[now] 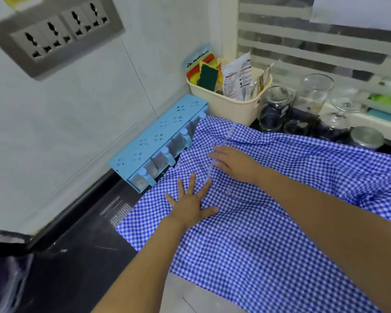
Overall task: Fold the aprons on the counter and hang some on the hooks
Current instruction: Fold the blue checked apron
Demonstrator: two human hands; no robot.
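The blue gingham apron (269, 233) lies spread over the black counter (81, 249), filling the centre and right of the frame. Both hands press flat on it and grip nothing: the left hand (190, 205) has its fingers splayed wide at the centre, and the right hand (234, 164) lies with straight fingers just above it, along a stitched seam. The main risk is at the cloth's upper edge, which touches the blue spice rack (154, 136) at centre left and runs close under the glass jars (274, 109) and the stemmed glass (344, 109) at upper right. A quick sweep or lifted fold there could drag fabric against them and tip one. The bunched wrinkles at the right could also get trapped into a crooked fold. At the bottom of the frame the cloth seems to overhang the counter's front, so it may slide once the hands lift. A cream basket (233, 107) of sponges and packets crowds the upper centre. No hooks are visible.
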